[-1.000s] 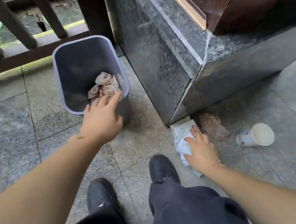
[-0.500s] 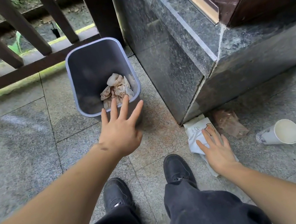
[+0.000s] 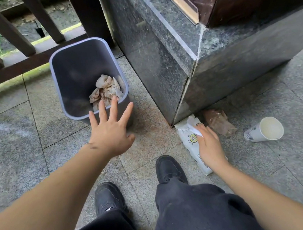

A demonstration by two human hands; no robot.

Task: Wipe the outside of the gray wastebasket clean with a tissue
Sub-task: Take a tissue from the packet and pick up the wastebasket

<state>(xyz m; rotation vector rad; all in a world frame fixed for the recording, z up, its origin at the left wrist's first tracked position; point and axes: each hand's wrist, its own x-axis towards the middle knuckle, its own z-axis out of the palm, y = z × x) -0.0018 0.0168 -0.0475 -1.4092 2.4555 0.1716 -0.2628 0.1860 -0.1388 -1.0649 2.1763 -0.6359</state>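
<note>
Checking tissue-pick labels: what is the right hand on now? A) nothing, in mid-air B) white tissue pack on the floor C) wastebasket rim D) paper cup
B: the right hand lies on the white tissue pack by the stone corner, its fingers at a tissue sticking out of it; the paper cup lies apart to its right, and the left hand is spread by the gray wastebasket.

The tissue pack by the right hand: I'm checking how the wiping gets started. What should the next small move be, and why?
Probably pull one tissue free of the tissue pack. The right hand lies on the pack, its fingers at a white sheet that sticks up from the opening, though no sheet is out yet. The left hand is spread open at the gray wastebasket, holding nothing to wipe with.
</note>
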